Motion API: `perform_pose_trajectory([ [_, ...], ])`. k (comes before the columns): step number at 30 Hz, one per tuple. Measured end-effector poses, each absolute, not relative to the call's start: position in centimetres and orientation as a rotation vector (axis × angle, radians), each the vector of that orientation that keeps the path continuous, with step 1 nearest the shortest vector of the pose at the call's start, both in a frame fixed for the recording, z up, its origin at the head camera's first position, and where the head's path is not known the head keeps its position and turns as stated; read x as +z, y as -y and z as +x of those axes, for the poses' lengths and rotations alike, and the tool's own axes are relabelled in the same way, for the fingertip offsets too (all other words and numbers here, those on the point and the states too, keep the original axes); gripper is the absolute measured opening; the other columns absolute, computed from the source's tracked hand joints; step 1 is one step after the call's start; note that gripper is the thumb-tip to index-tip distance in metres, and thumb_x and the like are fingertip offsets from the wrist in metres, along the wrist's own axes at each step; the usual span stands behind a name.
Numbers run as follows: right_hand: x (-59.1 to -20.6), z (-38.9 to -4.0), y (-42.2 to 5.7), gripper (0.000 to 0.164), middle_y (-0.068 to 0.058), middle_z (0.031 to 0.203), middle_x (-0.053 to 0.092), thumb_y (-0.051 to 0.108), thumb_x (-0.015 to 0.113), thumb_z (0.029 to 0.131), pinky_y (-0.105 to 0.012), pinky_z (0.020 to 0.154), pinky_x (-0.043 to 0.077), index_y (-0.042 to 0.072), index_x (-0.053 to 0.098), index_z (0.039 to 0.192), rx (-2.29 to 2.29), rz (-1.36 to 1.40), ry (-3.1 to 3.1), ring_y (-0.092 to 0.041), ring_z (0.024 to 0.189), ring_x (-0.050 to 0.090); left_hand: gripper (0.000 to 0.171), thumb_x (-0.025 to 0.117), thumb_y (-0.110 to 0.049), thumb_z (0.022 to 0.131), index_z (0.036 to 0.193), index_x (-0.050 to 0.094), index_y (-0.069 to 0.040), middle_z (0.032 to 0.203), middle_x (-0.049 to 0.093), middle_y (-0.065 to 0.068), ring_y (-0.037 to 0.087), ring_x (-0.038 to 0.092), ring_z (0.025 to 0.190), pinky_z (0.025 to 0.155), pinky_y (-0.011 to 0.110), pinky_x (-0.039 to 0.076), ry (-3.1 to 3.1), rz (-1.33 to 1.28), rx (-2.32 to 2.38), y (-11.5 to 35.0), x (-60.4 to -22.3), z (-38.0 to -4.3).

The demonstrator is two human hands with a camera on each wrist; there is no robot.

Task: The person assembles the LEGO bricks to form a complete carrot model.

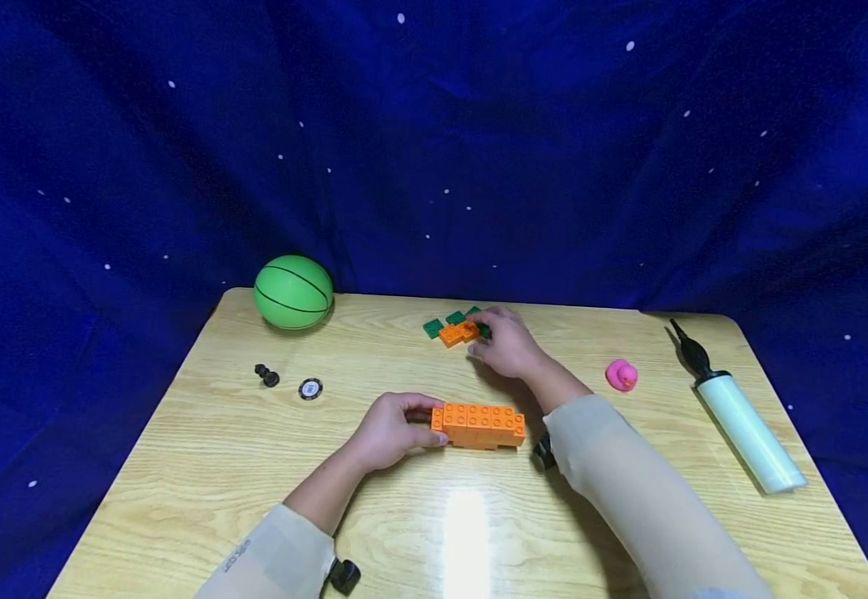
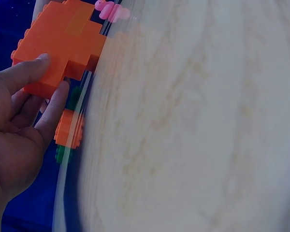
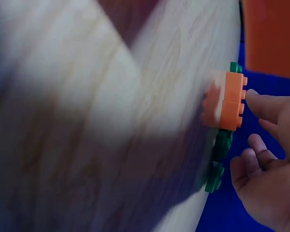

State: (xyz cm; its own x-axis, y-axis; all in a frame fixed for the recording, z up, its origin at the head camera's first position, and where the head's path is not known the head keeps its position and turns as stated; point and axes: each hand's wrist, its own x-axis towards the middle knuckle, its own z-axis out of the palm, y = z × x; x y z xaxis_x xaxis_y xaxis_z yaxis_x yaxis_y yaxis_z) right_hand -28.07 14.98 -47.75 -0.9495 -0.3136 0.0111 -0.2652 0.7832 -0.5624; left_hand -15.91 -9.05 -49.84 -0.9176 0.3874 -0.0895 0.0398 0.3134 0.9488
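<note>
While our left hand [image 1: 392, 431] grips the orange build [image 1: 478, 424], we've got our right hand [image 1: 508, 344], fingers parted, by small orange bricks [image 1: 452, 336].

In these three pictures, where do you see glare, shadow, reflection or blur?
Head view: bright glare on the table, low centre, and shadow beside the right sleeve; left wrist view: the pink duck has a pale reflection; right wrist view: the orange shape, upper right, is out of focus.
</note>
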Motion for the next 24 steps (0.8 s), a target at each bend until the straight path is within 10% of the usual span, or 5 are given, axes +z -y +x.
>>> perform_pose_trajectory([
  [24,-48.34,-28.28,-15.59,0.028,-0.007,0.130,0.071,0.017,0.083,0.089,-0.051,0.118,0.033,0.014,0.077,0.116,-0.742,-0.500,-2.913,-0.038,0.132,0.050,0.043,0.091,-0.019,0.079,0.120,0.077,-0.011,0.108,0.077,0.000,0.015,0.072,0.102,0.088,0.035,0.058,-2.316,0.395,1.612,9.00,-49.62,-15.80],
])
